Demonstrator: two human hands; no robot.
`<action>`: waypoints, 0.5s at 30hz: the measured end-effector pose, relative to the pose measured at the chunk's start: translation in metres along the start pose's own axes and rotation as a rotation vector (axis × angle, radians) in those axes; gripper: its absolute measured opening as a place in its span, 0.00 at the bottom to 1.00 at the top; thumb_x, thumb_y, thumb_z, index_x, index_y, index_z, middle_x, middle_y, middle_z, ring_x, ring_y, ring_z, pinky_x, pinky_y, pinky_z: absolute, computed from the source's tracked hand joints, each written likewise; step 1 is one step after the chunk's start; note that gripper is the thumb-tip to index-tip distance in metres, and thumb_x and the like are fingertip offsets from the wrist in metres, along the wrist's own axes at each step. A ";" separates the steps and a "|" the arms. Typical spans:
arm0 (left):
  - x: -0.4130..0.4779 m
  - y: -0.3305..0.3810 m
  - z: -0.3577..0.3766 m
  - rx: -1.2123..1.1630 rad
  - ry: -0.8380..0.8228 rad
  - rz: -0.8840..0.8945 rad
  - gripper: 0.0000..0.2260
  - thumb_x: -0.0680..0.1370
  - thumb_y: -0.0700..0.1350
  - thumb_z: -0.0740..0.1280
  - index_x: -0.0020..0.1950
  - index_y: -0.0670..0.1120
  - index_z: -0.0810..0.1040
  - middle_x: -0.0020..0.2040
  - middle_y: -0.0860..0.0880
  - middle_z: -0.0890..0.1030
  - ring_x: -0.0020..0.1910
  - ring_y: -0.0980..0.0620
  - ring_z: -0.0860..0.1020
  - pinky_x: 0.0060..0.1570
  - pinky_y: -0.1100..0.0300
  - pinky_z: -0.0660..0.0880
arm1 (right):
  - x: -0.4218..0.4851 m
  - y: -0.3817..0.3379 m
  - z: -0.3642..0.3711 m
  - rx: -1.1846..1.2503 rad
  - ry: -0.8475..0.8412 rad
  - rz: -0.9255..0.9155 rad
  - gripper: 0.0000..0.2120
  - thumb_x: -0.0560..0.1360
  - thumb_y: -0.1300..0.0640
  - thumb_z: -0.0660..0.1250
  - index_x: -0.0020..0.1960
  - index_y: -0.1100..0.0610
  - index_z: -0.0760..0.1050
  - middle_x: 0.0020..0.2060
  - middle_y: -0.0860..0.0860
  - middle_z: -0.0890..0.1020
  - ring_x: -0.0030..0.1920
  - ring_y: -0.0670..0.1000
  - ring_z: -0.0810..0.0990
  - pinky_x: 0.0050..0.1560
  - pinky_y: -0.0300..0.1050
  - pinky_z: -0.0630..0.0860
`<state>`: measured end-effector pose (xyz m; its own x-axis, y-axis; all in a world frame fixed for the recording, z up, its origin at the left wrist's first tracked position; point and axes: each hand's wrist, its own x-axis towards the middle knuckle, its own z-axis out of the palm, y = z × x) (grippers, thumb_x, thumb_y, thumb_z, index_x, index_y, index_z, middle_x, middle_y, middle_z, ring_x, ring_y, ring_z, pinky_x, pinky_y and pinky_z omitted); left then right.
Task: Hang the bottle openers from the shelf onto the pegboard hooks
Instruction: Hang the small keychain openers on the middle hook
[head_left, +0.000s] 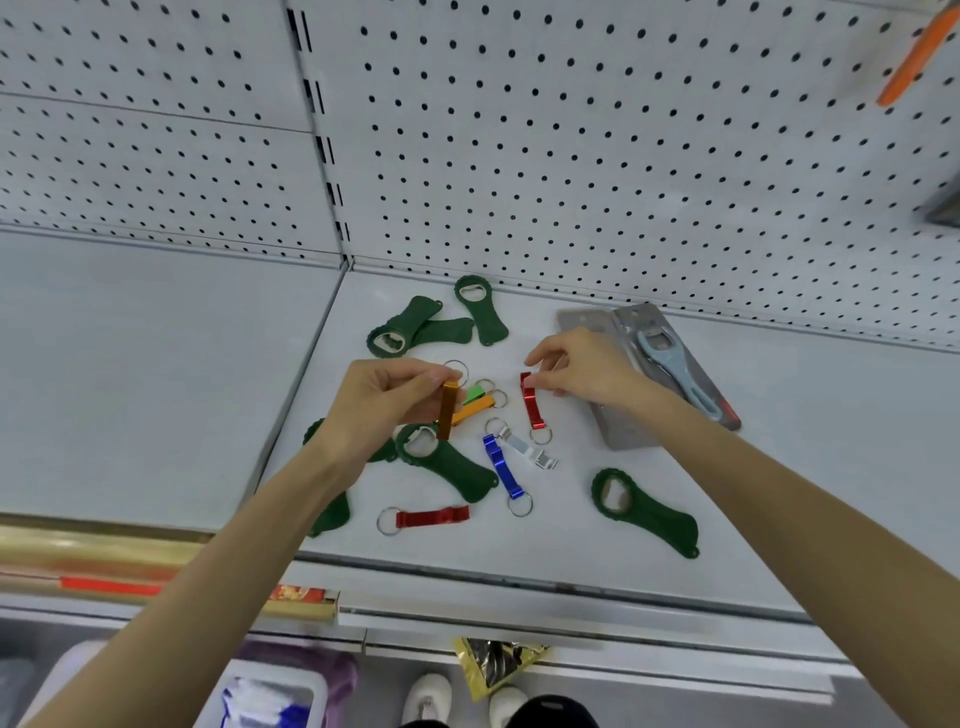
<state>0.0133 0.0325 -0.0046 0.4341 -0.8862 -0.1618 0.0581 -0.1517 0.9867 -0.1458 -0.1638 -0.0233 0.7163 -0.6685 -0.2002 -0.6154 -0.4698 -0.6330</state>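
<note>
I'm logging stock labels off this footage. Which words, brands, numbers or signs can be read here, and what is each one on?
No text can be read in this view.
Carded pack holding the pale blue opener: any print is too blurred to read.
Red and gold box below the shelf edge: only a pattern shows, blurred.
Yellow packet near the floor: too blurred to read.

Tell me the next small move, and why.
Probably lift the red opener clear of the shelf: the right hand pinches its top end, and the left hand holds the orange opener upright. Both then go up to the pegboard; no hook shows here.
</note>
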 end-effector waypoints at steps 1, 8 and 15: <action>-0.001 -0.001 -0.002 -0.004 0.009 -0.005 0.08 0.78 0.41 0.65 0.50 0.46 0.84 0.44 0.47 0.86 0.44 0.49 0.85 0.44 0.63 0.80 | 0.001 0.000 0.000 0.004 -0.008 0.003 0.12 0.71 0.56 0.75 0.52 0.56 0.79 0.38 0.51 0.81 0.29 0.43 0.78 0.29 0.26 0.72; -0.010 -0.005 -0.008 -0.025 0.033 -0.037 0.08 0.78 0.42 0.65 0.52 0.46 0.83 0.45 0.47 0.86 0.45 0.49 0.85 0.46 0.61 0.81 | 0.003 0.001 0.003 0.000 -0.046 -0.025 0.09 0.70 0.58 0.75 0.50 0.56 0.81 0.37 0.51 0.81 0.28 0.41 0.77 0.28 0.26 0.70; -0.012 -0.004 -0.007 -0.008 0.043 -0.065 0.08 0.78 0.43 0.65 0.50 0.48 0.84 0.44 0.48 0.86 0.44 0.50 0.85 0.45 0.62 0.81 | -0.003 0.003 0.004 0.050 -0.021 -0.062 0.07 0.72 0.56 0.73 0.47 0.51 0.76 0.42 0.48 0.80 0.38 0.45 0.79 0.31 0.31 0.74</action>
<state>0.0145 0.0467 -0.0070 0.4677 -0.8547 -0.2252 0.0947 -0.2049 0.9742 -0.1484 -0.1615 -0.0275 0.7592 -0.6269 -0.1748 -0.5531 -0.4799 -0.6811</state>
